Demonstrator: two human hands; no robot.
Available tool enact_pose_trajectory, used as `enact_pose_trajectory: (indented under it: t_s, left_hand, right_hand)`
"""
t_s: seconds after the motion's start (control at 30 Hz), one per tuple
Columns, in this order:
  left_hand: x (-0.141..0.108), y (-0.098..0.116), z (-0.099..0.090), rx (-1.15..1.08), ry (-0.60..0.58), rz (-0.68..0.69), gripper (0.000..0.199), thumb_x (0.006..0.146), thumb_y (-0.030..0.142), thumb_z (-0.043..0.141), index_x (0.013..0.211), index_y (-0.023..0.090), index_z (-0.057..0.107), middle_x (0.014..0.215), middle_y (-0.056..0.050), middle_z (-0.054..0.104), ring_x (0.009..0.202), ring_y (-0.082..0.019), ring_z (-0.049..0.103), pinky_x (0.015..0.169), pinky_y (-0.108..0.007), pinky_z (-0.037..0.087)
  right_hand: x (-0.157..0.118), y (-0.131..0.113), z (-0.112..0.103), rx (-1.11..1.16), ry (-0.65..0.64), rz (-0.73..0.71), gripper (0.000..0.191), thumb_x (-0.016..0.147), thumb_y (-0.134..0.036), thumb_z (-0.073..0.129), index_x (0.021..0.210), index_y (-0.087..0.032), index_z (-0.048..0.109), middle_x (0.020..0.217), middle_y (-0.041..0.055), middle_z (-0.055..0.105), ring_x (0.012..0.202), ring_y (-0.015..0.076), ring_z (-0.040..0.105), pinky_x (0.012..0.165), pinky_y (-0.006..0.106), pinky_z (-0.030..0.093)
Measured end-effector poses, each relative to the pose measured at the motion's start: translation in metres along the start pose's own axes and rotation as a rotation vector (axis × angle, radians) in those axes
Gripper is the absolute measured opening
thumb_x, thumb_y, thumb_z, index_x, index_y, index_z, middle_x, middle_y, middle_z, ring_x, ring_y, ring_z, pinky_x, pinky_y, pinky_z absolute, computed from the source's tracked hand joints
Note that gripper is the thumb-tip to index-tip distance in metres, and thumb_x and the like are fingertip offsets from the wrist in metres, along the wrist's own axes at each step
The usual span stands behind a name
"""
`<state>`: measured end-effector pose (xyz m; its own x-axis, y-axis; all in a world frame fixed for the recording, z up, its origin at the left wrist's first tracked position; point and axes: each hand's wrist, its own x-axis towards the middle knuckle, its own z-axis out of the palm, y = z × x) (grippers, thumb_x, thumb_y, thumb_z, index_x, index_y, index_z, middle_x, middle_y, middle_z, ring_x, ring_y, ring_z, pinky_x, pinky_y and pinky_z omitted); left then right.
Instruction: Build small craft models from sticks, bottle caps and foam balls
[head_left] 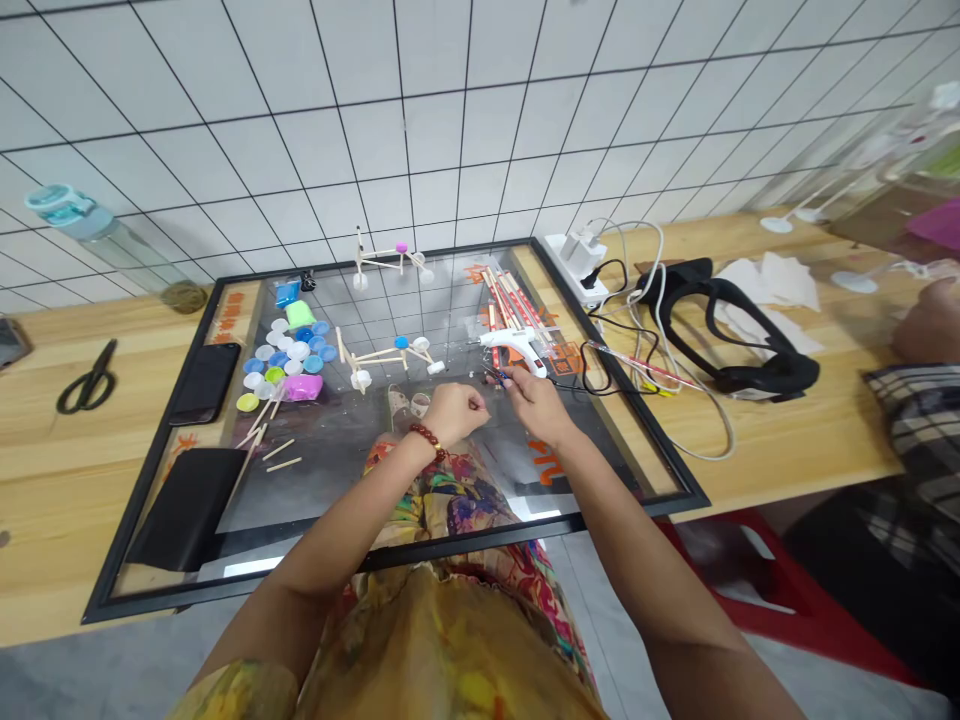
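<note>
My left hand (456, 412), with a beaded bracelet at the wrist, is closed in a pinch above the dark glass panel; whatever it holds is hidden. Close beside it, my right hand (536, 408) grips a small dark tool (495, 377), too small to name surely. Just beyond the right hand lies a white glue gun (517, 345). A small frame of wooden sticks (379, 355) with white wheels and a blue lump stands left of it. Behind that is a similar stick frame (382, 264) with a pink lump.
Bottle caps (298, 351), clay packets (303, 388), loose sticks (283, 464), a phone (204, 383) and a black case (187, 505) lie left. Wrapped sticks (510, 300), a power strip (577, 270), cables and a black headset frame (765, 365) are right. Scissors (88, 378) lie far left; another person sits right.
</note>
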<state>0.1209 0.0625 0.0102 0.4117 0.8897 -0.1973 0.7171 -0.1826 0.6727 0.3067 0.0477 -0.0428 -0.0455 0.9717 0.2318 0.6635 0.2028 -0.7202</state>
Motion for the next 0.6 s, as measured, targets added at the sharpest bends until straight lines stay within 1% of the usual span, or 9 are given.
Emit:
enact_pose_trajectory:
  t_s: [0.07, 0.13, 0.2, 0.23, 0.27, 0.33, 0.43, 0.5, 0.6]
  left_hand:
    - [-0.015, -0.002, -0.002, -0.189, -0.047, -0.09, 0.016, 0.079, 0.011, 0.062, 0.086, 0.013, 0.076, 0.075, -0.002, 0.075, 0.061, -0.012, 0.068, 0.062, -0.021, 0.052]
    - [-0.033, 0.003, 0.004, -0.421, -0.143, -0.166, 0.017, 0.081, 0.011, 0.061, 0.09, 0.013, 0.075, 0.074, -0.001, 0.073, 0.054, -0.009, 0.064, 0.055, -0.02, 0.051]
    - [-0.053, 0.014, 0.022, -0.532, -0.263, -0.125, 0.014, 0.083, 0.014, 0.062, 0.09, 0.013, 0.075, 0.073, -0.001, 0.073, 0.053, -0.009, 0.063, 0.054, -0.02, 0.051]
    - [-0.062, 0.021, 0.035, -0.533, -0.325, -0.05, 0.013, 0.083, 0.015, 0.063, 0.088, 0.014, 0.075, 0.074, -0.002, 0.073, 0.055, -0.01, 0.065, 0.056, -0.021, 0.052]
    - [-0.071, 0.028, 0.049, -0.494, -0.351, 0.063, 0.011, 0.082, 0.015, 0.065, 0.085, 0.015, 0.075, 0.075, -0.003, 0.074, 0.061, -0.012, 0.068, 0.061, -0.022, 0.054]
    - [-0.086, 0.043, 0.08, -0.332, -0.376, 0.324, 0.01, 0.08, 0.012, 0.067, 0.079, 0.016, 0.076, 0.082, -0.005, 0.077, 0.078, -0.016, 0.072, 0.076, -0.025, 0.056]
    - [-0.099, 0.061, 0.113, -0.05, -0.426, 0.566, 0.016, 0.077, 0.007, 0.065, 0.083, 0.017, 0.076, 0.097, -0.009, 0.077, 0.091, -0.02, 0.072, 0.08, -0.029, 0.056]
    - [-0.103, 0.07, 0.122, 0.114, -0.446, 0.671, 0.018, 0.077, 0.01, 0.065, 0.089, 0.018, 0.076, 0.106, -0.01, 0.075, 0.092, -0.022, 0.072, 0.075, -0.032, 0.056]
    - [-0.107, 0.08, 0.123, 0.308, -0.487, 0.774, 0.017, 0.079, 0.013, 0.063, 0.092, 0.017, 0.074, 0.092, -0.01, 0.073, 0.084, -0.024, 0.07, 0.062, -0.034, 0.053]
  right_hand:
    - [0.0, -0.001, -0.001, 0.115, -0.005, 0.011, 0.04, 0.096, -0.05, 0.049, 0.114, -0.022, 0.072, 0.099, 0.0082, 0.079, 0.083, 0.0238, 0.07, 0.078, 0.039, 0.055]
    - [-0.001, -0.001, -0.006, 0.309, -0.008, 0.047, 0.045, 0.094, -0.056, 0.051, 0.115, -0.021, 0.071, 0.097, 0.007, 0.079, 0.065, 0.0174, 0.063, 0.064, 0.033, 0.052]
    - [-0.004, -0.002, -0.015, 0.498, -0.011, 0.101, 0.051, 0.091, -0.062, 0.054, 0.118, -0.021, 0.069, 0.098, 0.0071, 0.079, 0.048, 0.011, 0.046, 0.049, 0.028, 0.042]
    - [-0.007, -0.003, -0.021, 0.558, -0.009, 0.122, 0.054, 0.089, -0.064, 0.056, 0.12, -0.021, 0.068, 0.099, 0.0074, 0.079, 0.044, 0.0091, 0.039, 0.044, 0.027, 0.036]
    - [-0.01, -0.004, -0.028, 0.587, -0.001, 0.135, 0.057, 0.087, -0.066, 0.057, 0.121, -0.021, 0.068, 0.099, 0.0078, 0.079, 0.042, 0.0082, 0.034, 0.042, 0.027, 0.032]
    - [-0.018, -0.007, -0.043, 0.575, 0.033, 0.137, 0.058, 0.085, -0.066, 0.059, 0.12, -0.021, 0.069, 0.097, 0.0081, 0.079, 0.043, 0.0083, 0.033, 0.043, 0.028, 0.032]
    - [-0.033, -0.011, -0.062, 0.53, 0.081, 0.135, 0.053, 0.086, -0.063, 0.06, 0.114, -0.019, 0.07, 0.093, 0.0081, 0.078, 0.046, 0.0091, 0.037, 0.046, 0.029, 0.035]
    - [-0.043, -0.01, -0.07, 0.543, 0.101, 0.155, 0.046, 0.086, -0.058, 0.062, 0.111, -0.02, 0.07, 0.092, 0.0072, 0.077, 0.048, 0.0092, 0.037, 0.047, 0.028, 0.034]
    - [-0.055, -0.007, -0.073, 0.609, 0.133, 0.195, 0.037, 0.087, -0.052, 0.065, 0.108, -0.022, 0.07, 0.092, 0.0052, 0.077, 0.049, 0.0091, 0.037, 0.047, 0.027, 0.032]
